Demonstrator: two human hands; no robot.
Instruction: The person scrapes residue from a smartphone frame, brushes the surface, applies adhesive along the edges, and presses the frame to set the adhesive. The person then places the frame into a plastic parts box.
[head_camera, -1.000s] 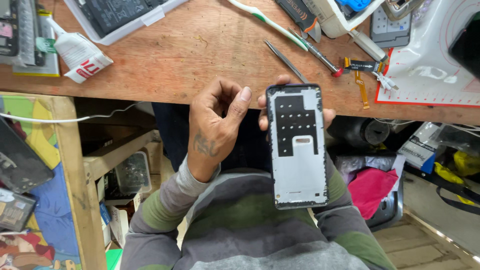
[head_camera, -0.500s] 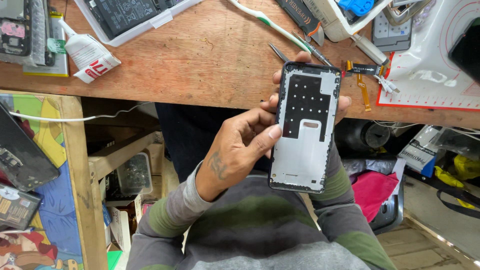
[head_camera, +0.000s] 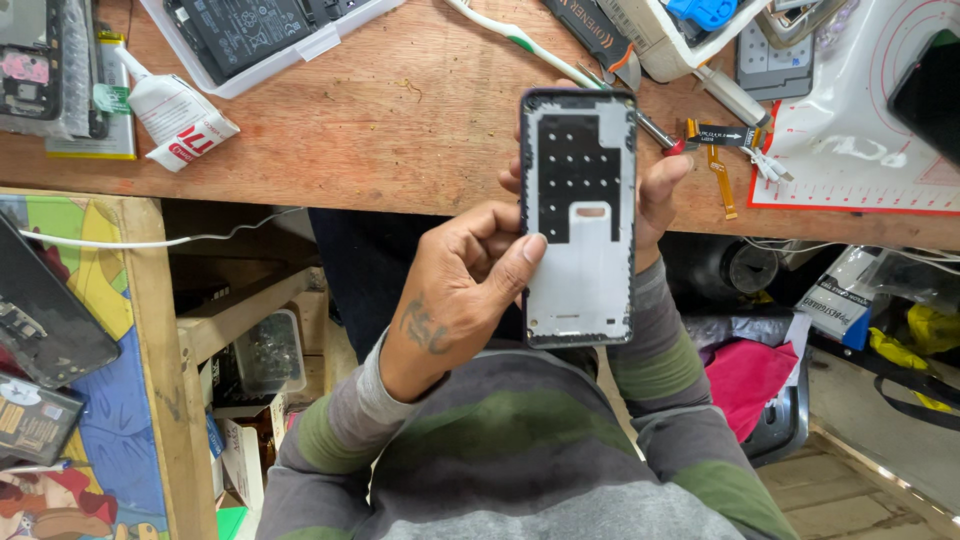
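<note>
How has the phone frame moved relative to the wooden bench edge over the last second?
Yes. The phone frame moved up toward the wooden bench; its top now overlaps the benchtop.

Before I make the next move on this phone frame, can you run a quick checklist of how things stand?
1. Phone frame held: ok, the right hand cups it from behind.
2. Left hand placed: ok, thumb tip on the frame's left edge.
3. Frame's open inner side facing the camera: ok, black shielding above, bare metal below.
4. Frame clear of the wooden bench: ok, held over its front edge.
5. Tools within reach: ok, the screwdriver lies just behind the frame.
6. Loose orange flex cable: cannot tell whether it belongs to this frame.
</note>
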